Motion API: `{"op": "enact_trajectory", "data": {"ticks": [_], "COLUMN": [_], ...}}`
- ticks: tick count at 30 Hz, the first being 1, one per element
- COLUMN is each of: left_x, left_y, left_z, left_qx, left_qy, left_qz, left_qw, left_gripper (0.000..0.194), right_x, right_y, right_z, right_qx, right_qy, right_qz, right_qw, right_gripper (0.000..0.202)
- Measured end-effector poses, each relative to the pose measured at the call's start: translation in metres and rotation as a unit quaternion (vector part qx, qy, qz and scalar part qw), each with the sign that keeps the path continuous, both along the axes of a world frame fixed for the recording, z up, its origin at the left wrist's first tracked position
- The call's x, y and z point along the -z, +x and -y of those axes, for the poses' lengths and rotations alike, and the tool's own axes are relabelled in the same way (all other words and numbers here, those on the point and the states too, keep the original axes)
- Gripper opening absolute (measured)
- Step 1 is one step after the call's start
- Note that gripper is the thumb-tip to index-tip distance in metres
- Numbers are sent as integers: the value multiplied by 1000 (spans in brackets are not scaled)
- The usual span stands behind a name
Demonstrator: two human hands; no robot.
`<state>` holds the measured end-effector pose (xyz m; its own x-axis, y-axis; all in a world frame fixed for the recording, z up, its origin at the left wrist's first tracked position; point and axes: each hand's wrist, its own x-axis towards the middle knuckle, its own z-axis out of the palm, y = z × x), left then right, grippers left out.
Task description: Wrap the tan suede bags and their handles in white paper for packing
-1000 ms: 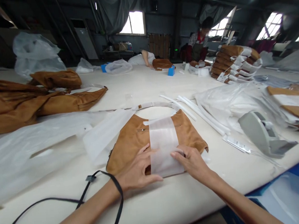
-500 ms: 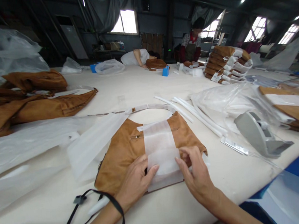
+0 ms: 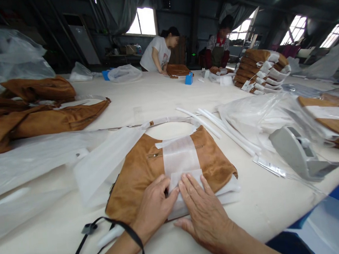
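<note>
A tan leather handbag lies flat on the table, its strap wrapped in white and looped away from me. A translucent white wrapping sheet runs down its middle, with a folded flap over the lower part. My left hand grips the flap's left edge, thumb on the sheet and fingers curled beside it on the leather. My right hand presses flat on the flap, fingers stretched out; it hides much of the bag's lower edge. More white sheeting sticks out at the bag's lower right.
A grey tape dispenser and white foam tubes lie to the right. Brown bags are heaped left, others stacked at back right. A black cord loops near my left wrist. Two co-workers stand across the table.
My right hand has moved left from the flap's right edge and now lies flat on it. My left hand stays nearly in place. The co-worker in white has straightened up.
</note>
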<state>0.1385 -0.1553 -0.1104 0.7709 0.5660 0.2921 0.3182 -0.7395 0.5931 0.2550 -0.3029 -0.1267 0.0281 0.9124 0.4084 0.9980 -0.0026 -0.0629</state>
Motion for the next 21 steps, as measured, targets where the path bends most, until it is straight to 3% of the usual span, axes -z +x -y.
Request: {"op": "enact_trajectory", "data": {"ticks": [5,7,10,13,16,21], "left_x": [-5,-9,-10,2,20,31], "left_y": [-1,-4,-7,-9,-9,-6], "left_z": [1,6,15,18,14,11], "left_qx": [-32,-34,60,163,138,89], "left_qy": [21,64,189,280,324,398], "left_qz": [47,78,62,-23,-59,-38], "left_qw": [998,994,978,946,934,912], "left_gripper": [18,8,34,61,81,87], "right_x": [-2,-3,-6,-7,-1,21], "right_y": [1,2,3,5,9,29], "right_z": [-1,-2,-5,-5,-3,-6], "right_qx": [-1,-6,-13,-19,-30,-51], "right_qy": [-38,-47,-66,-83,-67,26], "right_qz": [-30,-48,-71,-82,-74,6], "right_qw": [999,998,995,993,995,998], "right_gripper": [82,82,77,74,76,78]}}
